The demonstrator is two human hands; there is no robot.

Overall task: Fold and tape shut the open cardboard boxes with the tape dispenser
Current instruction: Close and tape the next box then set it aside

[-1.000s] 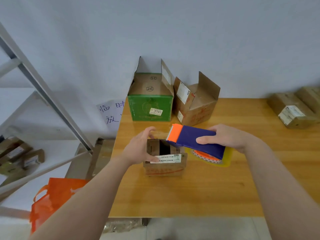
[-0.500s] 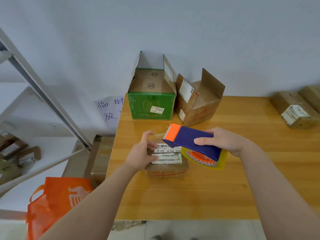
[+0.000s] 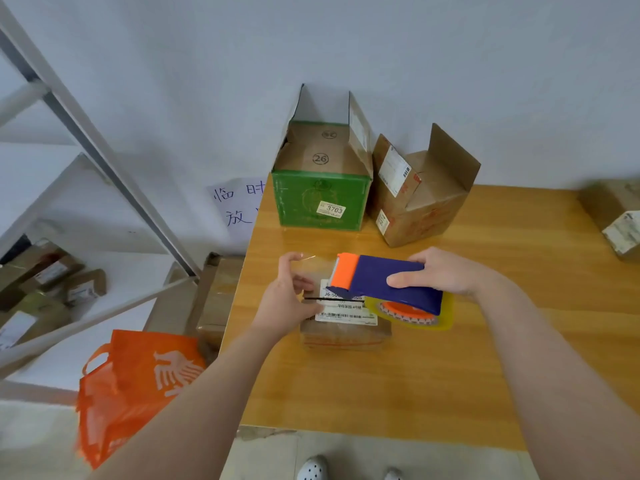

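Observation:
A small brown cardboard box (image 3: 346,332) with white labels on its folded-down flaps sits on the wooden table (image 3: 398,386). Just above it my right hand (image 3: 446,271) grips the blue and orange tape dispenser (image 3: 384,282) with its yellowish tape roll. My left hand (image 3: 289,292) pinches the free end of the clear tape (image 3: 313,266), which stretches from the dispenser's orange head. Two open boxes stand at the back: a green one (image 3: 320,202) and a brown one (image 3: 415,209).
More taped brown parcels (image 3: 616,220) lie at the table's right edge. Left of the table stand a white metal shelf (image 3: 86,133) holding parcels, an orange bag (image 3: 135,382) on the floor, and a cardboard box (image 3: 214,299) against the table. A paper sign (image 3: 235,206) hangs on the wall.
The small box's flaps went from open to folded down. My left hand left the flaps and drew clear tape leftward out of the dispenser, which stays above the box.

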